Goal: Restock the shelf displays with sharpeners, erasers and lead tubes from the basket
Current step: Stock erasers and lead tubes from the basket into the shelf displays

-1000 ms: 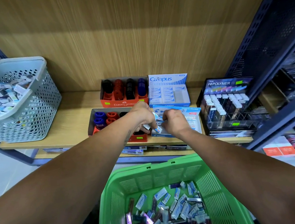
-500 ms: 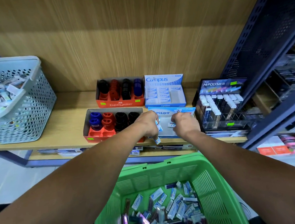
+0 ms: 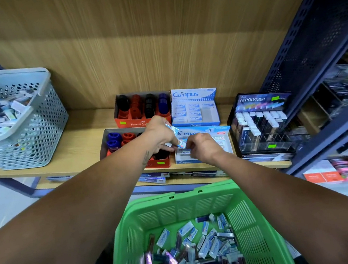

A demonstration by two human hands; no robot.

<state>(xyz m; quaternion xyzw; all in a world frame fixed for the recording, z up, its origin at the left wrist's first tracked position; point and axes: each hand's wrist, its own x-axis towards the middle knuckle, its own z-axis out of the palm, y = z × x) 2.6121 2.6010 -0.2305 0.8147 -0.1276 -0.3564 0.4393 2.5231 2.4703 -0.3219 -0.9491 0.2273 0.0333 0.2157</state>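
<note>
Both hands hover over the blue-and-white Pilot eraser box [image 3: 219,134] on the wooden shelf [image 3: 83,146]. My left hand [image 3: 160,134] grips a few small blue-and-white erasers [image 3: 172,129]. My right hand [image 3: 202,147] pinches one eraser [image 3: 182,145] just above the box's front left part, where another eraser [image 3: 184,152] lies. The green basket [image 3: 177,205] sits below me, holding several erasers and dark lead tubes. Behind the Pilot box stands a Campus eraser box [image 3: 194,107]. Two orange Faber-Castell sharpener boxes [image 3: 142,109] [image 3: 115,142] stand to the left.
A grey perforated basket [image 3: 39,134] of mixed erasers stands at the shelf's left end. A black Hi-Polymer lead display [image 3: 263,121] stands at the right end, beside a dark blue perforated upright [image 3: 309,29]. Lower shelves with more stock show at the right.
The camera shifted slightly. My left hand lifted a little with its erasers. My right hand took one eraser from the left hand's side and holds it over the Pilot box.
</note>
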